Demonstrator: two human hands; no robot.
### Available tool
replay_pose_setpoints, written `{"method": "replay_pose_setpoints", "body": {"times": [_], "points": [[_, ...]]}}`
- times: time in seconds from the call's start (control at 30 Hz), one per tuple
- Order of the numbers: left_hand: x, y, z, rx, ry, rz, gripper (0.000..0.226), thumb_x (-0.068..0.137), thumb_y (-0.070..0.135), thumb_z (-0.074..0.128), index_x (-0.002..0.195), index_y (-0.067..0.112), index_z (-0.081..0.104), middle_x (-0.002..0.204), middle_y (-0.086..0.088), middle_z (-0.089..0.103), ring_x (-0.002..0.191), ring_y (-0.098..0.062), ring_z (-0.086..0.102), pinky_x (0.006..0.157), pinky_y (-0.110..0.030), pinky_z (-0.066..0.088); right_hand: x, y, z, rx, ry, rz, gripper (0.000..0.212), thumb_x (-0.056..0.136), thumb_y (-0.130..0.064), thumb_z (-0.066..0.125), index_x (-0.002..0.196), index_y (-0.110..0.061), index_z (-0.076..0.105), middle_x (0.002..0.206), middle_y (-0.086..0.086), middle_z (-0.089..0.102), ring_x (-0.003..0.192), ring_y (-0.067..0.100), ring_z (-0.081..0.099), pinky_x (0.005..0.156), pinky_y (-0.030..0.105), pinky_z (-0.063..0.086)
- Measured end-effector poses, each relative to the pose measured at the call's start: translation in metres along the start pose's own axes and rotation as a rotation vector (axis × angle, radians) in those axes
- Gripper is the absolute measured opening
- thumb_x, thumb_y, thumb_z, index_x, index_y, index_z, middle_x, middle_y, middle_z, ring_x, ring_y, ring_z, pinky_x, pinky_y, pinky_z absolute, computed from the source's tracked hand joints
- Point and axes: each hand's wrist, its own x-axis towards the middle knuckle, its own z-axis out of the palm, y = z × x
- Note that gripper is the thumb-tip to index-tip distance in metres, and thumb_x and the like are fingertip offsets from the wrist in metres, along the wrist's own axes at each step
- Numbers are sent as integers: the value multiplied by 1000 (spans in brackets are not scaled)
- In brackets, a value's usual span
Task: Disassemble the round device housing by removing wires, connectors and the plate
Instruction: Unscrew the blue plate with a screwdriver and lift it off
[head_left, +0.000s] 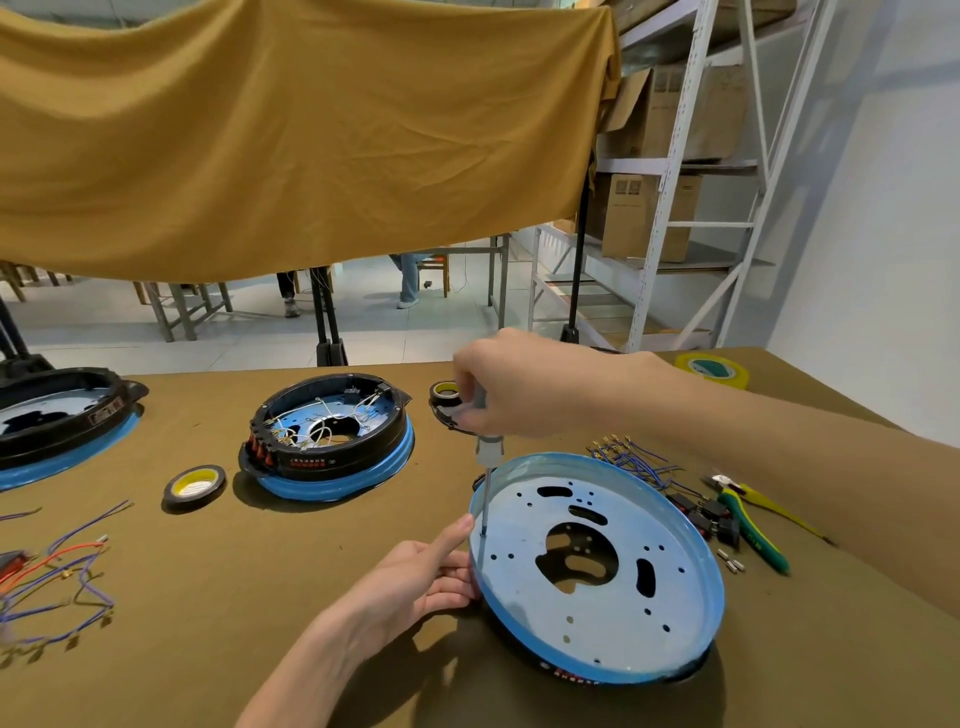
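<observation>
The round housing (597, 571) lies in front of me with its blue-filmed metal plate (670, 603) facing up, full of holes and slots. My right hand (514, 389) grips the handle of a screwdriver (487, 478) held upright, its tip set in a hole near the plate's left rim. My left hand (415, 582) holds the housing's left edge, index finger stretched up along the rim beside the shaft. Removed blue wires with connectors (634, 462) lie behind the housing.
A second housing (332, 436), still wired, sits at mid table; a third (57, 415) at far left. Tape rolls (195, 486) (447, 389) (714, 369), green-yellow pliers (748, 514), small screws (730, 560), black switches (706, 512) and loose wires (57, 582) lie around.
</observation>
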Motion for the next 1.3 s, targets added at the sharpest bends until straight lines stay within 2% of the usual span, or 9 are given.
{"method": "replay_pose_setpoints", "body": {"times": [0.1, 0.27, 0.4, 0.47, 0.53, 0.63, 0.93, 1.13, 1.3], "points": [[0, 0, 0, 7, 4, -3, 91, 60, 76, 71, 113, 2, 72, 99, -12, 80, 92, -20, 78, 84, -29, 62, -5, 3, -13, 183, -160, -62, 33, 85, -22, 75, 110, -30, 55, 89, -13, 59, 77, 2, 55, 57, 24, 40], [2, -1, 0, -13, 11, -5, 91, 58, 76, 73, 110, 1, 73, 96, -13, 80, 87, -20, 78, 83, -29, 62, -6, -3, 4, -199, 95, 73, 50, 98, -63, 48, 97, -13, 56, 72, -1, 56, 60, 15, 53, 47, 31, 32], [4, -3, -1, -6, 2, 5, 92, 58, 76, 73, 110, 1, 74, 96, -12, 80, 86, -20, 78, 84, -30, 62, -7, 2, -6, 49, -39, 10, 19, 94, -29, 67, 108, -19, 60, 87, -4, 61, 81, 16, 60, 58, 30, 47], [4, -3, -2, -3, 2, 8, 92, 59, 77, 72, 112, 1, 72, 99, -13, 80, 92, -21, 78, 87, -31, 62, -11, 4, -13, 140, -122, -23, 36, 86, -21, 74, 115, -28, 54, 94, -8, 57, 84, 10, 57, 60, 26, 44], [4, -4, -1, -6, 4, 10, 93, 60, 76, 71, 114, 1, 71, 99, -13, 80, 93, -22, 78, 89, -32, 61, -13, 2, -8, 30, -77, -15, 44, 87, -35, 75, 122, -24, 49, 98, -4, 56, 84, 14, 56, 61, 29, 46], [4, -4, 0, -6, 16, 19, 93, 59, 76, 71, 112, 1, 72, 98, -13, 80, 91, -22, 78, 90, -33, 62, -12, 0, 0, -142, 56, 44, 42, 92, -52, 67, 106, -13, 58, 88, 3, 63, 75, 23, 61, 57, 34, 48], [13, -9, 0, -16, 97, 36, 100, 57, 86, 71, 110, 2, 72, 96, -12, 81, 90, -23, 79, 76, -30, 62, -46, 52, -4, 496, 133, 268, 14, 81, -32, 83, 88, -24, 74, 82, -6, 71, 63, 4, 69, 51, 15, 48], [19, -9, -10, -27, 189, 29, 84, 71, 82, 61, 107, 6, 72, 89, -8, 81, 85, -21, 79, 69, -32, 63, -97, 108, 45, 1082, 330, 582, 28, 92, -32, 73, 98, -5, 67, 85, 13, 78, 61, 18, 67, 60, 27, 57], [20, -9, -18, -30, 259, 27, 70, 81, 75, 60, 104, 10, 69, 91, -9, 81, 89, -24, 78, 67, -34, 64, -124, 132, 91, 1356, 419, 789, 23, 92, -8, 70, 109, -1, 55, 103, 28, 70, 65, 24, 69, 65, 35, 60]]}}
